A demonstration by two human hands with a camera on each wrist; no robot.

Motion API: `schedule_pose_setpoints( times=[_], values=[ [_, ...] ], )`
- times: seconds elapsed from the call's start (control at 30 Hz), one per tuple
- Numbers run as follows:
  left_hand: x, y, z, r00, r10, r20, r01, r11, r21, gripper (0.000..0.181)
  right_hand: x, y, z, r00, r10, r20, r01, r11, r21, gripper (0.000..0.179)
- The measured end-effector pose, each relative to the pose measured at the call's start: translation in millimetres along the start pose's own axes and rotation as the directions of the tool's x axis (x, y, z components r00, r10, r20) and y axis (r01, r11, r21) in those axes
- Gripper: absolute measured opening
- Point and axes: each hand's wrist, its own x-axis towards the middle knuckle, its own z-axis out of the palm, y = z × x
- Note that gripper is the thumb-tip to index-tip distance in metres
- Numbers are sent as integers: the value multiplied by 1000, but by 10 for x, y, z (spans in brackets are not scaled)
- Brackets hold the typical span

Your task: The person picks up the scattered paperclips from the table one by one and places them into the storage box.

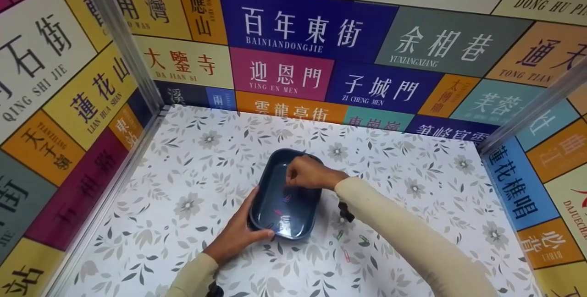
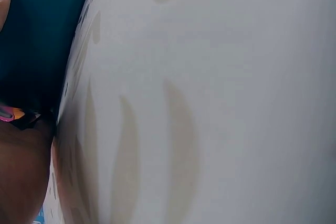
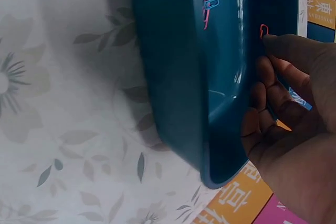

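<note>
A dark blue rectangular tray (image 1: 286, 214) with rounded corners stands on the patterned tabletop in the head view. My left hand (image 1: 243, 233) holds its near left corner, thumb along the near rim and fingers against the left wall. Over the tray's far part is my right hand (image 1: 309, 173), thumb and forefinger pinching a red paper clip (image 3: 264, 30) inside the walls. A pink paper clip (image 3: 206, 19) and a blue paper clip (image 3: 211, 3) lie together on the tray floor. In the left wrist view, the tray's outer wall (image 2: 42, 35) shows beside the hand.
Right of the tray's near end, a green paper clip (image 1: 340, 234), a dark green clip (image 1: 363, 241) and a pink paper clip (image 1: 346, 255) lie on the floral tabletop (image 1: 183, 242). Sign-printed panels (image 1: 302, 26) wall in the back and both sides.
</note>
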Motion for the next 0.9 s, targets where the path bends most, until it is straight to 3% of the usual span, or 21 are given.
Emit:
schedule_pose_setpoints(
  times=[0.2,0.3,0.6,0.9],
  values=[
    [20,-1,13,1000,10,13,-9,999,-37,128,179,387,246,1000,-13,-28,14,999,30,12],
    [24,4,20,1000,7,16,-6,999,-48,127,214,468,326,999,-7,-35,9,998,62,11],
    [11,18,9,1000,-12,6,12,998,-61,125,276,416,445,999,33,-24,-30,994,104,9],
    [8,32,0,1000,-4,7,5,999,-50,126,301,270,406,996,85,13,-86,990,110,8]
  ],
)
